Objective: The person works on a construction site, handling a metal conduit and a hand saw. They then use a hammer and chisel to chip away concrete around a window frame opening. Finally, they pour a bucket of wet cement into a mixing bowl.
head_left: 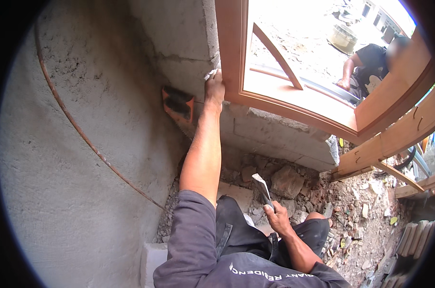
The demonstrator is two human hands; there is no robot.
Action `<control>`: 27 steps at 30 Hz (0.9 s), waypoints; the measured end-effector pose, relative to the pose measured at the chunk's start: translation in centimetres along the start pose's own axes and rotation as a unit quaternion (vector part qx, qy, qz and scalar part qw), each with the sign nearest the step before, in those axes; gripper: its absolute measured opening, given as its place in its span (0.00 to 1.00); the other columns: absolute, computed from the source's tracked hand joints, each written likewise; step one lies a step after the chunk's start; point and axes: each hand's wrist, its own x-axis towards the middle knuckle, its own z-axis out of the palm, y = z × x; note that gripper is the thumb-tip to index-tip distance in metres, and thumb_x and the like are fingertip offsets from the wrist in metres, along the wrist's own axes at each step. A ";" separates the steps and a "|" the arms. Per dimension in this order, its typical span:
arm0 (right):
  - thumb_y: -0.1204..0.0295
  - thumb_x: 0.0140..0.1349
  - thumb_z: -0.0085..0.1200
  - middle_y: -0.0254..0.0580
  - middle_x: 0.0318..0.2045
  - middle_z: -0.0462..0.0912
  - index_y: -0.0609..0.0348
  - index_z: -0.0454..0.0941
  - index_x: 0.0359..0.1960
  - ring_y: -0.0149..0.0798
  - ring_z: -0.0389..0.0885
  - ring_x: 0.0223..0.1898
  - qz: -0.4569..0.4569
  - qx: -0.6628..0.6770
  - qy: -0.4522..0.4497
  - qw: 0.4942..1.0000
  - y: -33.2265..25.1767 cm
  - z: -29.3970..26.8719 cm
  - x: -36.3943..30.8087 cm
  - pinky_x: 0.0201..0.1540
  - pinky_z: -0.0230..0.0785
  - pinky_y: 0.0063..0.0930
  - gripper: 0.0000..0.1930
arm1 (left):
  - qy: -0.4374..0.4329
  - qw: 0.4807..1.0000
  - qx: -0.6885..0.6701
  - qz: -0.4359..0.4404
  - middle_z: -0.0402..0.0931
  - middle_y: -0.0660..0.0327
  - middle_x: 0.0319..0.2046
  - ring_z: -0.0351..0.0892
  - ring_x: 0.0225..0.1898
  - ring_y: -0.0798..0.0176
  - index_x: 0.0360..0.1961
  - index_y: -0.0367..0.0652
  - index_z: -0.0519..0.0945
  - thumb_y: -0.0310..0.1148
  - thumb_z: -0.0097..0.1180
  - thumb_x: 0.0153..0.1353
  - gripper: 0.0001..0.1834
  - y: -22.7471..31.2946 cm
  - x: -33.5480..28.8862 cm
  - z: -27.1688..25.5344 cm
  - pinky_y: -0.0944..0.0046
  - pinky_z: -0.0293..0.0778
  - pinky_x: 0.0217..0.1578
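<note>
My left hand (215,90) reaches up to the joint between the grey block wall (183,43) and the reddish-brown wooden window frame (233,57). Its fingers are closed on a small crumpled white piece (210,74), whose material I cannot make out. Low in front of my body, my right hand (278,219) grips a narrow flat-bladed tool (262,188), dark along its length with a whitish tip pointing up and away. The tool's exact kind does not show. Just left of my left wrist, a handsaw (179,106) with an orange-and-black handle leans against the blocks.
A rendered wall (83,192) rises at left, with a rusty rod (75,122) along it. Rubble (287,182) covers the ground. Beyond the frame, another person (371,62) crouches by a bucket (342,38). A curved wooden beam (390,141) with bent nails stands at right.
</note>
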 end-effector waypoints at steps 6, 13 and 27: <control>0.55 0.60 0.51 0.38 0.17 0.71 0.65 0.73 0.30 0.29 0.69 0.22 0.003 -0.009 0.000 1.000 -0.3 -0.1 -0.3 0.27 0.64 0.28 0.20 | 0.012 0.999 0.037 -0.001 0.76 0.58 0.39 0.71 0.41 0.66 0.42 0.32 0.74 0.41 0.33 0.65 0.23 -1.0 -0.2 -0.1 0.66 0.66 0.44; 0.56 0.60 0.51 0.39 0.17 0.71 0.65 0.73 0.30 0.30 0.68 0.23 0.006 -0.023 -0.010 1.000 -0.4 0.1 0.0 0.27 0.64 0.28 0.20 | 0.004 0.998 0.055 -0.005 0.76 0.60 0.36 0.72 0.39 0.67 0.40 0.33 0.75 0.41 0.33 0.65 0.23 -1.2 0.8 -0.6 0.67 0.66 0.42; 0.56 0.61 0.49 0.40 0.17 0.71 0.65 0.73 0.29 0.31 0.69 0.23 0.001 -0.032 -0.017 0.999 -0.9 0.6 0.0 0.27 0.63 0.30 0.19 | 0.029 0.986 0.152 0.065 0.76 0.50 0.42 0.74 0.46 0.57 0.48 0.32 0.72 0.46 0.31 0.67 0.27 -1.7 -1.4 -0.3 0.62 0.66 0.47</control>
